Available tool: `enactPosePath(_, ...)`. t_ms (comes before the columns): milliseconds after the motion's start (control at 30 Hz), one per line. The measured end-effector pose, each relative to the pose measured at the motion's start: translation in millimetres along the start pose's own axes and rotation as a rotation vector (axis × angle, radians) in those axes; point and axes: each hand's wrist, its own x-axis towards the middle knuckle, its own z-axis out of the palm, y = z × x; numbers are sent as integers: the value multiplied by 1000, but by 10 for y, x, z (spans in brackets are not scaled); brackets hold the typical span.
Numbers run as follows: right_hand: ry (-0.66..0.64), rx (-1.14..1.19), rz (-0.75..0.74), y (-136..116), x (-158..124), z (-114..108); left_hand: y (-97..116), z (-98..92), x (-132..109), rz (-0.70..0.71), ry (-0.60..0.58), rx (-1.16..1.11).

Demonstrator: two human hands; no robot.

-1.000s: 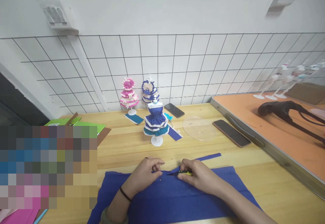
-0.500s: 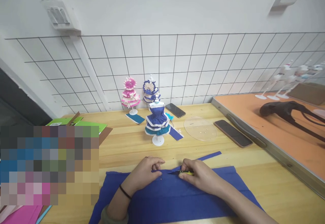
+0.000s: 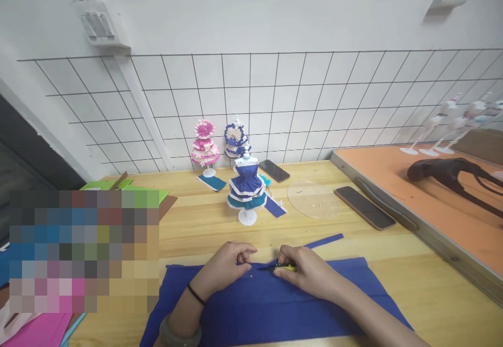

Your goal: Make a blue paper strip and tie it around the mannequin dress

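A wide sheet of blue crepe paper [image 3: 283, 315] lies in front of me on the wooden table. At its far edge, my left hand [image 3: 230, 266] has the fingers curled and the thumb near them, pinching the paper's edge. My right hand [image 3: 306, 273] is closed around small yellow-handled scissors [image 3: 290, 267], their dark blades pointing left along that edge towards my left hand. A narrow blue strip [image 3: 326, 241] stretches out behind my right hand, to the right. The gap between the blades is too small to make out.
Beyond the paper stands a small dress form [image 3: 247, 187] in a blue tiered dress, with pink [image 3: 205, 148] and blue-white dressed forms behind. Two phones [image 3: 365, 207] and a clear disc [image 3: 313, 200] lie to the right. An orange board [image 3: 377, 171] borders the table; coloured sheets [image 3: 147, 197] lie left.
My right hand and the scissors have shifted slightly left along the paper's edge. My left hand stays about where it was. The whole view has turned a little to the left.
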Motion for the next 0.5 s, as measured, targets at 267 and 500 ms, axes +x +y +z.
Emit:
enactPosePath(267,7,-4,3,-6,-2,-2,11,-38,-9,-19,-13,-2)
enactPosePath(500,10,13,4,18,-1,1,36,-144,-42,-88,-37,-44)
